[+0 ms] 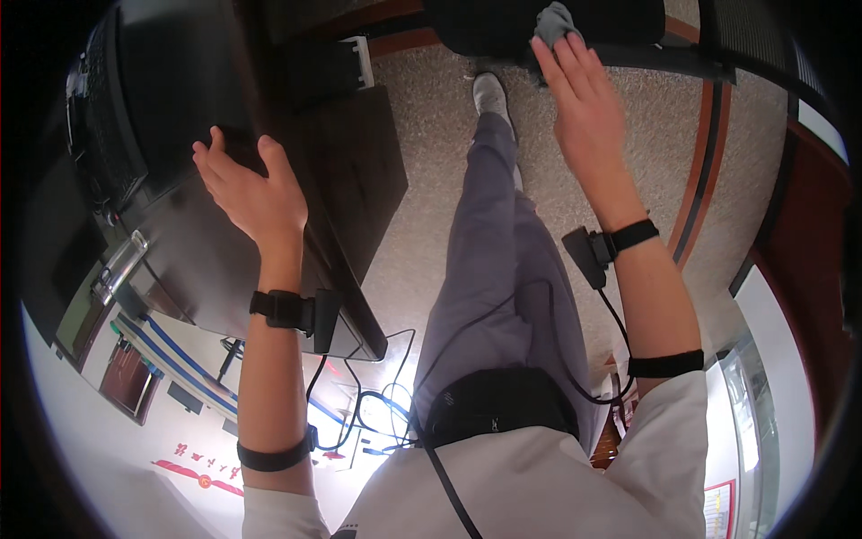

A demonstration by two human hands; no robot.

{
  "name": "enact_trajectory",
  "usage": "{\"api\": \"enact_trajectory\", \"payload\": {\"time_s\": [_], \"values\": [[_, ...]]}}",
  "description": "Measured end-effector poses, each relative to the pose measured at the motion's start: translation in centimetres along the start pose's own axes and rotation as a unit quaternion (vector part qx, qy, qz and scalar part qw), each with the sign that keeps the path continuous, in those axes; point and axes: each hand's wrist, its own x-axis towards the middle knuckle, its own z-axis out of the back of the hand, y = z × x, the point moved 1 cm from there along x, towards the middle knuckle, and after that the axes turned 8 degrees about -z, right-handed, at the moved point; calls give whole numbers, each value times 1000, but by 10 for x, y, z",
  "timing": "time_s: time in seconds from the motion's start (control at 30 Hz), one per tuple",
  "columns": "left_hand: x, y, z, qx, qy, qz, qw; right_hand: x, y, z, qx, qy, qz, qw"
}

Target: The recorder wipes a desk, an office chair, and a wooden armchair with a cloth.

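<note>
The speckled floor (431, 135) is stretching away beneath everything, and a dark table (206, 260) is filling much of the left side. At the far side a black piece of furniture (485, 22) is standing beyond the person's feet. The person's grey trousers (476, 242) are running from near to far down the middle, a pale shoe (490, 93) showing at the far end.

The right hand (584, 112) is reaching far, its fingers lying nearly straight and close together over a grey cloth; the thumb is hiding, so I can't tell whether this grip is pinching. The left hand (256, 193) is hanging over the table, its grip spreading, thumb well apart from the fingers; whether it is touching the wood I can't tell.

The crumpled cloth (556, 20) is sitting at the black furniture's near edge, its long axis running roughly far to near, one bunched end pointing far, past the fingertips.
</note>
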Motion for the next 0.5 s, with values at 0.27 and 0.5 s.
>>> {"api": "enact_trajectory", "payload": {"time_s": [0.27,0.5], "values": [[2,1,-3,-23,-13,-1,1000,-169,-22,13,170,315,-314,879],[-2,9,1,-17,-17,2,1000,-134,-73,65,150,175,-435,871]]}}
